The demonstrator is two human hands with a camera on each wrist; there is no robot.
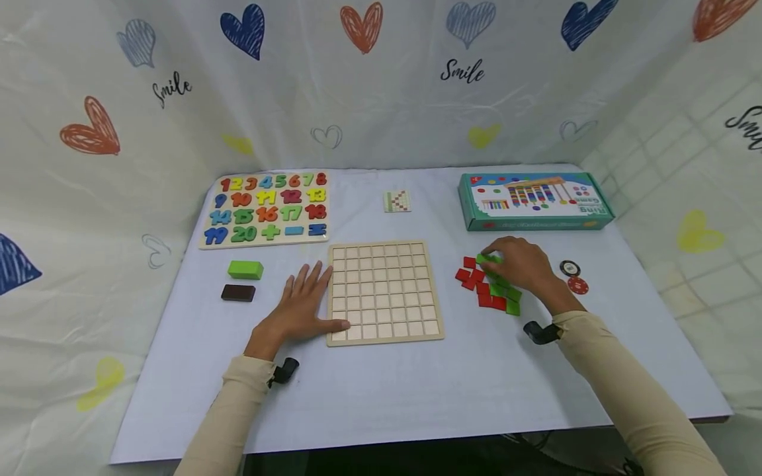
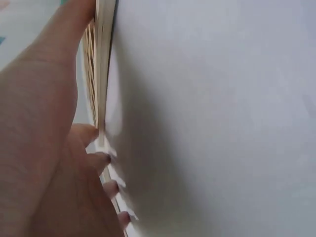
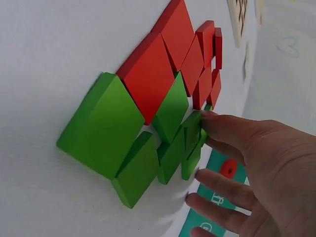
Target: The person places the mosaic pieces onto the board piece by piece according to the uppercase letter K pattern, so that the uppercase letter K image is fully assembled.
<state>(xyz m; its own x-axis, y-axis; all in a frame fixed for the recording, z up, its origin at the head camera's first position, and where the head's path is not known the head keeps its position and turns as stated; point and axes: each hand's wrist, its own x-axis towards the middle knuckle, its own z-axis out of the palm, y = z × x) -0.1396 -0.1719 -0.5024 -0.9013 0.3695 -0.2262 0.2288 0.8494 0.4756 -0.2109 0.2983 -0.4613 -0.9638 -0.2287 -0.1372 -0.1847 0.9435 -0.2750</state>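
My left hand (image 1: 300, 307) lies flat with spread fingers at the left edge of a square wooden grid board (image 1: 387, 340). Its thumb crosses the near left corner, and in the left wrist view the fingertips (image 2: 112, 188) line the board's side. To the right, my right hand (image 1: 524, 264) reaches over a loose patch of square tiles. Thumb and forefinger pinch a green tile (image 1: 481, 259) at the far end of that patch. Red tiles (image 3: 150, 76) lie on the left of the patch, green tiles (image 3: 103, 128) on the right, partly hidden under the hand.
A number puzzle board (image 1: 274, 235) stands back left, with a green block (image 1: 245, 270) and a dark brown block (image 1: 238, 293) before it. A small pattern card (image 1: 397, 201) lies behind the grid. Back right are a green-edged box (image 1: 536, 198) and two round chips (image 1: 577, 285).
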